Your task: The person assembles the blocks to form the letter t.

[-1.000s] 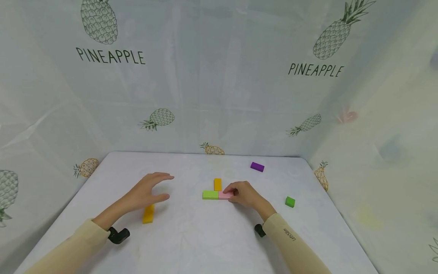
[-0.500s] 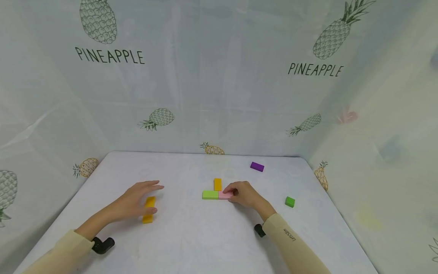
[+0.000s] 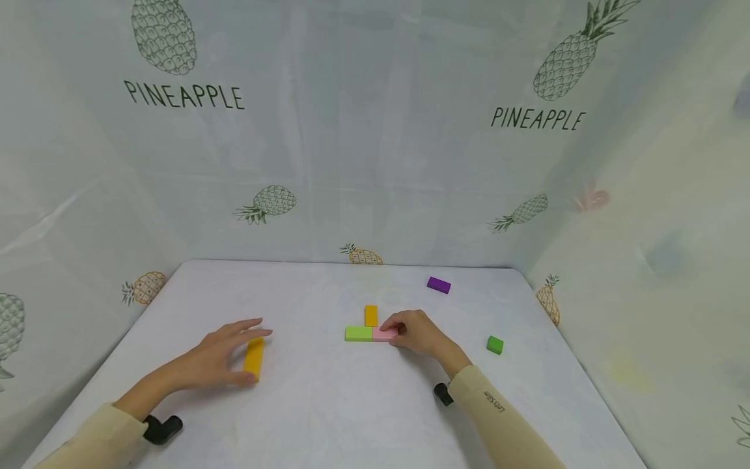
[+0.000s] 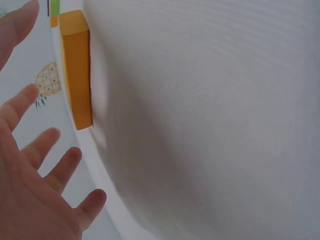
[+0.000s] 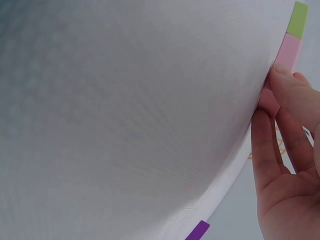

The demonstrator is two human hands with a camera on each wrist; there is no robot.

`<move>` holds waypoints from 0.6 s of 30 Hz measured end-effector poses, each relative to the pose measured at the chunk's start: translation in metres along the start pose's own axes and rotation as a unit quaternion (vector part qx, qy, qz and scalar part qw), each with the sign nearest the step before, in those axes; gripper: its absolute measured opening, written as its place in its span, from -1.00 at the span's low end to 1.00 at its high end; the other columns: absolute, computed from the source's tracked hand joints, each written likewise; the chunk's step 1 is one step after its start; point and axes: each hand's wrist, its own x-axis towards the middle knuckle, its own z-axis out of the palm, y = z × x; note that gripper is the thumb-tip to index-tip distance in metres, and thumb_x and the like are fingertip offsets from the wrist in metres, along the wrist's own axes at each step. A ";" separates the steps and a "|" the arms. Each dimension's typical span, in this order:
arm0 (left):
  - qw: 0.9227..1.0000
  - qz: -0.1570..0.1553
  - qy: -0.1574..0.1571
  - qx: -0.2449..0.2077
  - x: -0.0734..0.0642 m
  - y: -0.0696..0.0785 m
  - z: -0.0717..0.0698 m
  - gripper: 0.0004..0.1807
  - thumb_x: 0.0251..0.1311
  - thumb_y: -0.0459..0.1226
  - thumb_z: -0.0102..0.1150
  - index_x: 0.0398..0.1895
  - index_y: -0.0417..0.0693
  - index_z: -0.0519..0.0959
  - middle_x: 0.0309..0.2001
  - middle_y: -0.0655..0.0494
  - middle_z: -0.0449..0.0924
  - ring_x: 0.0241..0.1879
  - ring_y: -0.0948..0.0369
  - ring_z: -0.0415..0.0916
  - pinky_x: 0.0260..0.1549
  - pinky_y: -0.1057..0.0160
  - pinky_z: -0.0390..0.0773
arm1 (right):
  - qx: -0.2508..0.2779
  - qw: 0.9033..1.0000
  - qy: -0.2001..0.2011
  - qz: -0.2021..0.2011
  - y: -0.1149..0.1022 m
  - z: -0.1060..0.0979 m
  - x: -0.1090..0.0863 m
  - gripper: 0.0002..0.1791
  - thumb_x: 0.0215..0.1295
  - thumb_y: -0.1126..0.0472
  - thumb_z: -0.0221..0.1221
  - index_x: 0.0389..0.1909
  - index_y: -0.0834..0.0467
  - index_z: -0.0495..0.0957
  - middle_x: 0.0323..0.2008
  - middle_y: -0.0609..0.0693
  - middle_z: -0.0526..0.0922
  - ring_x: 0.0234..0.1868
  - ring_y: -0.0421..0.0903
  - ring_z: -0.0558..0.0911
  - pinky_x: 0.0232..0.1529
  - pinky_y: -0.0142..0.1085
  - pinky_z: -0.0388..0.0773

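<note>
My left hand (image 3: 212, 358) is spread round a long orange block (image 3: 254, 358) lying on the left of the table, thumb by its near end and fingers by its far end. In the left wrist view, the fingers are apart from this block (image 4: 77, 75). My right hand (image 3: 418, 333) pinches a pink block (image 3: 381, 335) between thumb and fingers; part of the pink is hidden by them. Its left end meets a light green block (image 3: 358, 334) in one row. Behind their joint stands an upright-pointing smaller orange block (image 3: 371, 316), flat on the table.
A purple block (image 3: 439, 285) lies near the back edge, right of centre. Off to the right of my right hand is a green block (image 3: 495, 345). The white table (image 3: 316, 404) backs onto a pineapple-print curtain (image 3: 363, 130).
My left hand has moved left and toward me, from beyond the long orange block to around it. The right hand stays on the pink block.
</note>
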 end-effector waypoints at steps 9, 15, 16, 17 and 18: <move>1.000 -0.010 -0.023 0.012 -0.009 -0.005 0.005 -0.10 0.08 0.28 0.52 0.49 0.27 0.50 0.59 -0.09 0.30 0.47 -0.30 0.29 0.21 -0.60 0.31 | -0.001 1.000 0.002 -0.004 -0.003 0.000 0.000 -0.71 0.30 0.36 0.46 -0.03 -0.01 0.80 -0.07 -0.15 0.76 -0.09 -0.15 0.58 0.01 -0.27 0.62; 0.999 -0.007 -0.030 0.016 -0.013 -0.008 0.004 -0.10 0.08 0.28 0.51 0.50 0.27 0.50 0.57 -0.10 0.31 0.46 -0.32 0.30 0.22 -0.60 0.30 | -0.001 1.000 0.002 -0.007 -0.004 -0.001 0.000 -0.73 0.31 0.36 0.45 -0.03 0.02 0.80 -0.06 -0.12 0.76 -0.07 -0.14 0.59 0.04 -0.19 0.63; 0.999 -0.005 -0.028 0.019 -0.014 -0.009 0.004 -0.10 0.08 0.28 0.52 0.50 0.28 0.50 0.57 -0.10 0.32 0.45 -0.31 0.31 0.22 -0.58 0.30 | -0.002 1.000 0.001 -0.006 -0.004 -0.001 0.000 -0.73 0.31 0.36 0.45 -0.03 0.01 0.80 -0.05 -0.12 0.76 -0.07 -0.14 0.59 0.04 -0.19 0.64; 0.999 -0.004 -0.027 0.022 -0.014 -0.010 0.005 -0.11 0.07 0.27 0.53 0.50 0.30 0.50 0.57 -0.08 0.32 0.45 -0.30 0.31 0.22 -0.56 0.30 | -0.002 1.000 0.000 -0.005 -0.004 -0.001 0.000 -0.73 0.31 0.36 0.45 -0.03 0.02 0.80 -0.06 -0.12 0.76 -0.08 -0.14 0.59 0.04 -0.19 0.64; 0.999 -0.003 -0.026 0.025 -0.015 -0.012 0.006 -0.11 0.07 0.26 0.54 0.50 0.32 0.49 0.56 -0.07 0.32 0.45 -0.29 0.32 0.22 -0.55 0.31 | -0.003 1.000 0.000 -0.004 -0.004 -0.001 0.000 -0.73 0.31 0.36 0.45 -0.03 0.02 0.80 -0.06 -0.12 0.76 -0.08 -0.14 0.58 0.03 -0.20 0.63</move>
